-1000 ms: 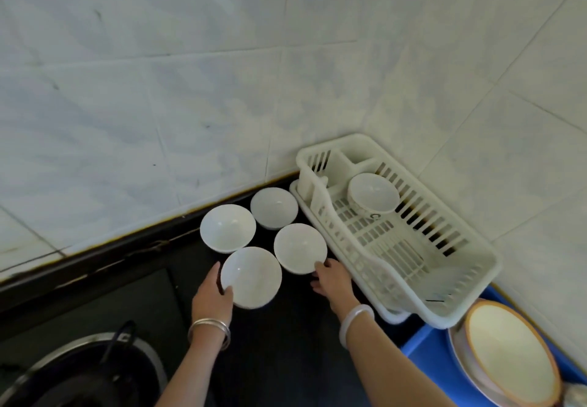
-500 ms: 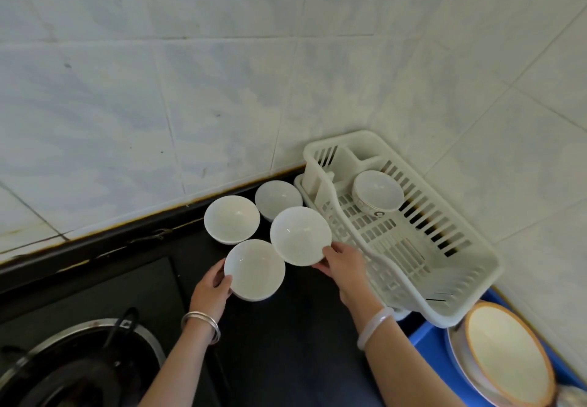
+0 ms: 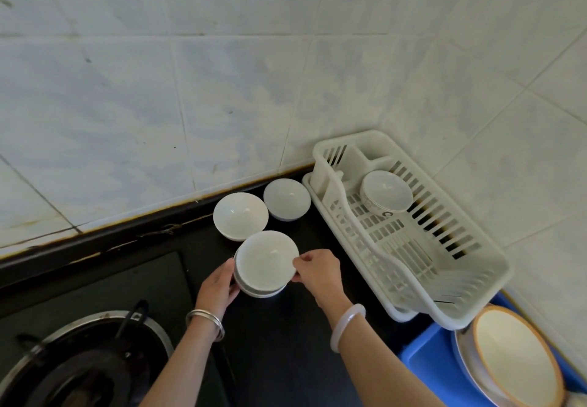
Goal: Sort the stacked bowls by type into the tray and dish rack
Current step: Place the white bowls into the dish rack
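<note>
Two plain white bowls are nested on the black counter: the upper bowl (image 3: 266, 259) sits inside the lower bowl (image 3: 265, 292). My right hand (image 3: 317, 271) pinches the upper bowl's right rim. My left hand (image 3: 219, 286) cups the left side of the lower bowl. Behind them stand two more white bowls, one at the left (image 3: 240, 216) and one at the right (image 3: 286, 198). The white dish rack (image 3: 476, 279) on the right holds a patterned bowl (image 3: 386, 193) near its far end.
A blue tray (image 3: 422, 362) at the lower right holds a stack of orange-rimmed plates (image 3: 514, 355). A gas burner (image 3: 79, 362) lies at the lower left. Tiled walls close the corner behind the bowls and the rack.
My right hand lifted the bowl that stood beside the rack and set it into the bowl held by my left hand. The view has tilted a little.
</note>
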Tool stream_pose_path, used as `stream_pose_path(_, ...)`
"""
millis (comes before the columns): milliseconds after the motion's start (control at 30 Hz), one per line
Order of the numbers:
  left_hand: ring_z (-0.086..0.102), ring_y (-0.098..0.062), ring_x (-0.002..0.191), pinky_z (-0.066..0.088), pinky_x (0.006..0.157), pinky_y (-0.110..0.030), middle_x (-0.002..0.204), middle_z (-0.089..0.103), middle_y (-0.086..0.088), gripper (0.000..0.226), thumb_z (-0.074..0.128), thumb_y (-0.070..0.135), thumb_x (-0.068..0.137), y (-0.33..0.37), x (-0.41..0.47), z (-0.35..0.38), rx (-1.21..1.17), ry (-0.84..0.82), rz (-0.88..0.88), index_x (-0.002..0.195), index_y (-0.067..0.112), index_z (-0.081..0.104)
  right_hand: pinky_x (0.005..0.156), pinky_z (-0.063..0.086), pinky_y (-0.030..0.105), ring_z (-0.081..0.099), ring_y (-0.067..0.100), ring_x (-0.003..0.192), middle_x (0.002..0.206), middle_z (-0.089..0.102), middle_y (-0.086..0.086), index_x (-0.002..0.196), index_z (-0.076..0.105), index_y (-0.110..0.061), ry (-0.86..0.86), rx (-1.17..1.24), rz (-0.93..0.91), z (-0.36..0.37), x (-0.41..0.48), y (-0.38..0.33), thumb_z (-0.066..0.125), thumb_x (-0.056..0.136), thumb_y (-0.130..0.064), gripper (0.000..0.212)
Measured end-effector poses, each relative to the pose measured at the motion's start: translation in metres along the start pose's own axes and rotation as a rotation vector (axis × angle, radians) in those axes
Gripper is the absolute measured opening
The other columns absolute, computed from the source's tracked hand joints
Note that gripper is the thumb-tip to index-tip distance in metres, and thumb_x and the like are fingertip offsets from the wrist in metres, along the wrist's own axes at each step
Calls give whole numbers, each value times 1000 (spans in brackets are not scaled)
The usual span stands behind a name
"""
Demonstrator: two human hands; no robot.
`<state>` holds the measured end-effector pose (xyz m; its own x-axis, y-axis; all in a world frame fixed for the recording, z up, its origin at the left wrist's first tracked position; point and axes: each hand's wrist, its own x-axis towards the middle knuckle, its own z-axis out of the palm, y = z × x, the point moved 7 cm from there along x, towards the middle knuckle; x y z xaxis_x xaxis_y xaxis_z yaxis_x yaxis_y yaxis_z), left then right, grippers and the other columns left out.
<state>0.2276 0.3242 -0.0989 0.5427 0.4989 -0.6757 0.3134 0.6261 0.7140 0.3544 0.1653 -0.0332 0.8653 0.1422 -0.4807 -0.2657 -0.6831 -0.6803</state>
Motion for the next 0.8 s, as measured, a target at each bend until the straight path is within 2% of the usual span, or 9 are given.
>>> stream_pose_path(133, 54, -22, 108, 46, 88, -34, 130, 55, -8, 37, 54, 16, 90, -1, 4, 2, 37, -14, 16, 127, 17, 53, 71, 56, 26, 70, 18, 76, 77, 73, 9, 78, 71, -10, -18, -28, 21, 3, -1, 2, 61, 84, -12, 12)
stream_pose_path(200, 54, -23, 110, 46, 88, -34, 129, 55, -10, 38, 53, 11, 90, -4, 6, 1, 36, -16, 9, 127, 15, 53, 64, 52, 22, 70, 19, 79, 81, 73, 10, 76, 71, -12, -18, -51, 22, 4, 0, 2, 62, 84, -13, 12)
stream_pose_path(300, 54, -22, 107, 46, 85, -33, 127, 56, -10, 37, 52, 9, 90, -7, 7, 0, 43, -14, 1, 126, 14, 54, 59, 46, 19, 66, 16, 77, 84, 71, 8, 76, 69, -15, -31, -56, 40, 7, 5, 5, 64, 84, -16, 9)
stream_pose_path(400, 54, -23, 107, 47, 84, -33, 125, 56, -9, 37, 53, 12, 90, -7, 5, 0, 51, -12, 1, 127, 15, 53, 66, 50, 24, 63, 15, 77, 86, 67, 6, 78, 64, -19, -67, -18, 87, 10, 10, 12, 65, 83, -16, 6)
stream_pose_path(467, 56, -25, 110, 48, 86, -34, 126, 57, -10, 38, 53, 13, 89, -6, 4, 0, 55, -3, 4, 127, 16, 53, 67, 50, 27, 61, 16, 83, 94, 64, 4, 84, 60, -20, -110, 47, 122, 13, 12, 16, 66, 82, -13, 10)
stream_pose_path(600, 58, -27, 100, 50, 84, -40, 123, 57, -10, 38, 52, 10, 90, -2, 1, 1, 5, 7, -33, 127, 18, 53, 74, 53, 33, 59, 24, 108, 115, 59, 3, 126, 53, -22, -306, 221, 140, 26, 11, 11, 58, 85, 0, 46)
stream_pose_path(633, 58, -28, 99, 51, 81, -41, 123, 56, -10, 37, 52, 11, 91, -2, -1, 2, -3, 4, -48, 126, 19, 53, 77, 53, 33, 58, 24, 110, 119, 59, 3, 130, 52, -21, -330, 234, 128, 27, 11, 9, 56, 86, 1, 50)
stream_pose_path(800, 60, -31, 98, 54, 71, -40, 126, 54, -8, 37, 51, 13, 91, 0, -13, 7, 26, 11, -62, 127, 23, 52, 84, 53, 35, 57, 21, 110, 117, 58, 0, 130, 54, -22, -325, 315, 94, 30, 4, 14, 59, 91, -22, 39)
